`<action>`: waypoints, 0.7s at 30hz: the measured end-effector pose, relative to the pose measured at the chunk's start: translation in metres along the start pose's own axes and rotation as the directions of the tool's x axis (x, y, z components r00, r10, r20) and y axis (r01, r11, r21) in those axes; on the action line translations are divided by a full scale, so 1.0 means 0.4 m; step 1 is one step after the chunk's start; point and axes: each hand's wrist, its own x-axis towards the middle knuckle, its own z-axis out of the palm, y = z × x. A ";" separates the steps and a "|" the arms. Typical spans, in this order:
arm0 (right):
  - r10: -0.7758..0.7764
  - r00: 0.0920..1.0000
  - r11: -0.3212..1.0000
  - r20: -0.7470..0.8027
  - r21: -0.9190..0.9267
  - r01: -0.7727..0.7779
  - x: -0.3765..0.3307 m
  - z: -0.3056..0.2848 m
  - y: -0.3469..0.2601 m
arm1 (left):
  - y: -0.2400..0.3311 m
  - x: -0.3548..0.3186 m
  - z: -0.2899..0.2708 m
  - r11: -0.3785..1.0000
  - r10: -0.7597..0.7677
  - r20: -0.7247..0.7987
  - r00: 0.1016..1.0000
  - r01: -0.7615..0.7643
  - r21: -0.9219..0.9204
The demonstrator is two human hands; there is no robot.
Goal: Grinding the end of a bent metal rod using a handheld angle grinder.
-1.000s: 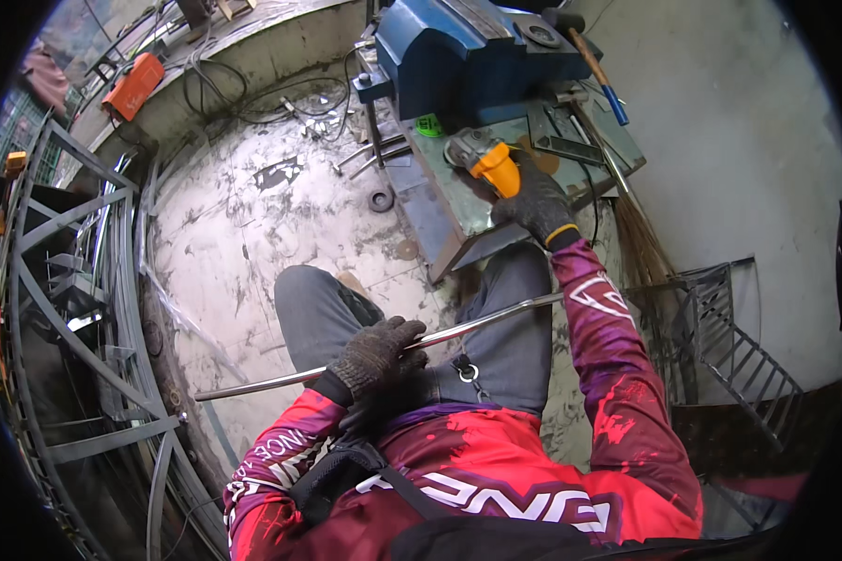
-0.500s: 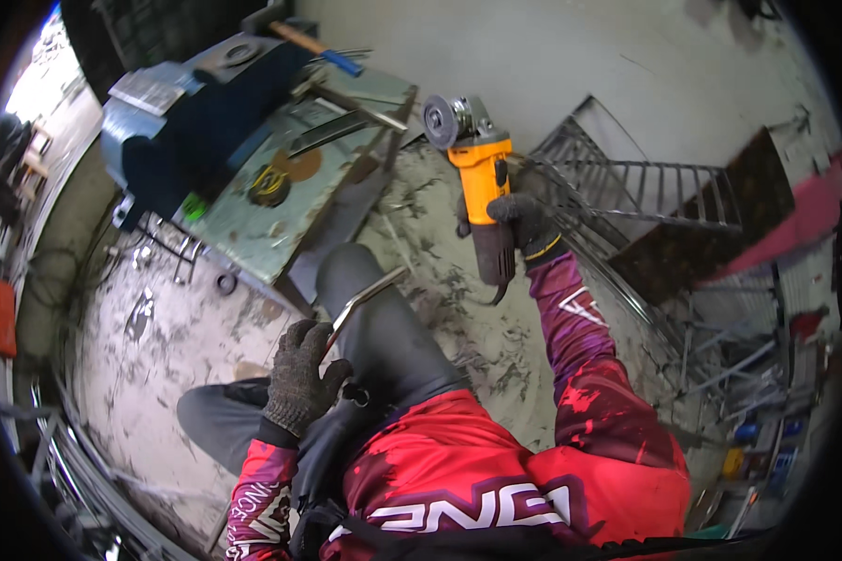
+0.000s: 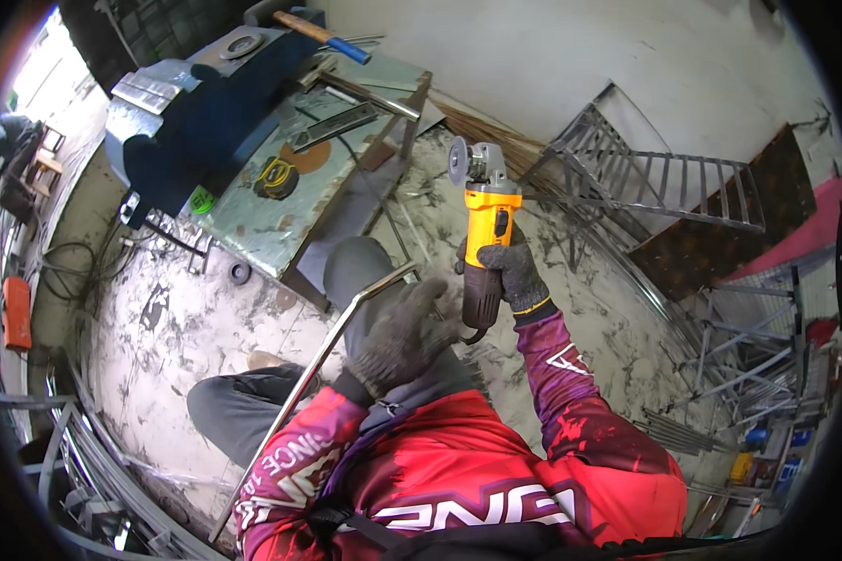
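My right hand (image 3: 516,273), in a dark knit glove, is wrapped round the black-and-yellow body of an angle grinder (image 3: 491,220). The grinder stands upright in the view, its disc at the top left and its cord curling from the bottom. My left hand (image 3: 404,335), gloved in grey, is held over my thigh with its fingers stretched towards the grinder's lower end. Nothing shows in it, though its fingertips are slightly blurred. A thin bent metal bar (image 3: 320,360) slants past my left hand and forearm, its short bent end near my knee.
At the upper left stands a metal worktable (image 3: 253,234) with a tape measure (image 3: 277,178), a hammer (image 3: 323,37) and metal pieces on it. A barred metal frame (image 3: 664,178) leans by the wall at right. Metal lengths (image 3: 112,467) lie at lower left.
My left hand has come away from the bar and moved right, opening towards the grinder. The grinder, still in my right hand, sits lower and more upright in view.
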 end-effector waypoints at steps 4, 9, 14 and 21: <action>-0.075 0.997 0.986 0.002 -0.147 0.075 0.009 0.081 0.010 | -0.070 0.046 0.129 0.703 -0.335 0.232 0.913 0.406 -0.584; -0.053 0.995 0.986 0.084 -0.153 0.066 0.008 0.112 -0.008 | -0.089 0.067 0.181 0.368 -0.262 0.383 0.886 0.458 -0.809; 0.043 0.968 0.999 0.248 -0.001 -0.044 0.021 0.086 -0.002 | -0.039 0.061 0.182 0.356 -0.274 0.323 0.906 0.407 -0.841; 0.073 0.959 0.992 0.275 0.076 -0.097 0.032 0.112 -0.007 | -0.054 0.043 0.199 0.597 -0.394 0.158 0.905 0.383 -0.705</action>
